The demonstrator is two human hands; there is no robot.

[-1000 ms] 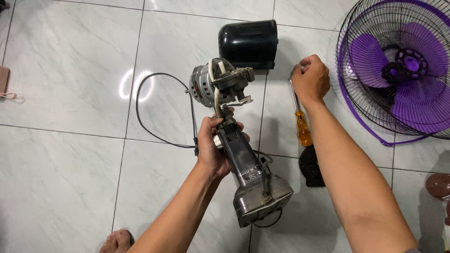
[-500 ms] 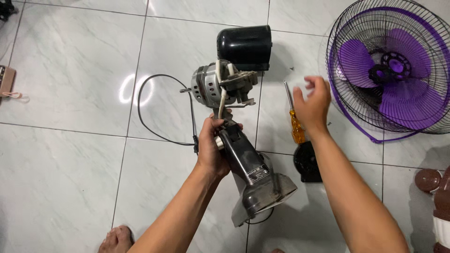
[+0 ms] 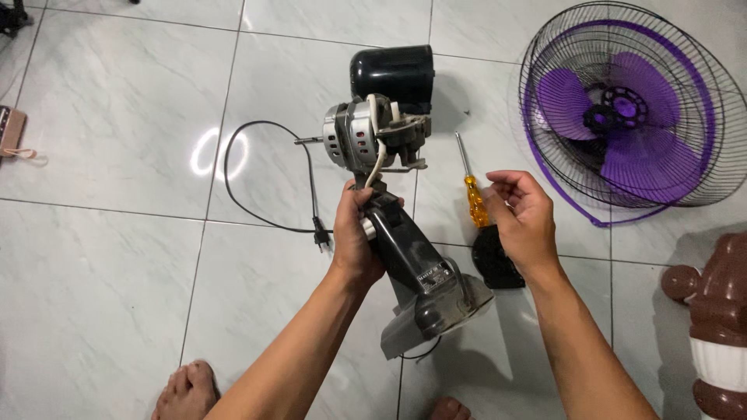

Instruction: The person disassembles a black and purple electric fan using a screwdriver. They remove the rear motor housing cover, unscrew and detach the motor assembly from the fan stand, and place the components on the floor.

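The left hand [image 3: 356, 237] is wrapped tight around the neck of the stripped fan body [image 3: 405, 249], lifted above the floor tiles [image 3: 117, 272], its bare motor [image 3: 354, 140] uppermost. That metal motor probably makes it top-heavy and stiff; the neck looks the surest hold. Right of the fan body, the right hand [image 3: 523, 218] hovers empty, fingers loosely curled, beside the orange-handled screwdriver [image 3: 471, 190].

The right hand [image 3: 523, 219] covers part of the round black piece [image 3: 496, 268] and whatever its curled fingertips pinch is too small to tell. The brown figure [image 3: 716, 327] is cut off by the right and bottom edges, and the pink thing [image 3: 9, 131] by the left
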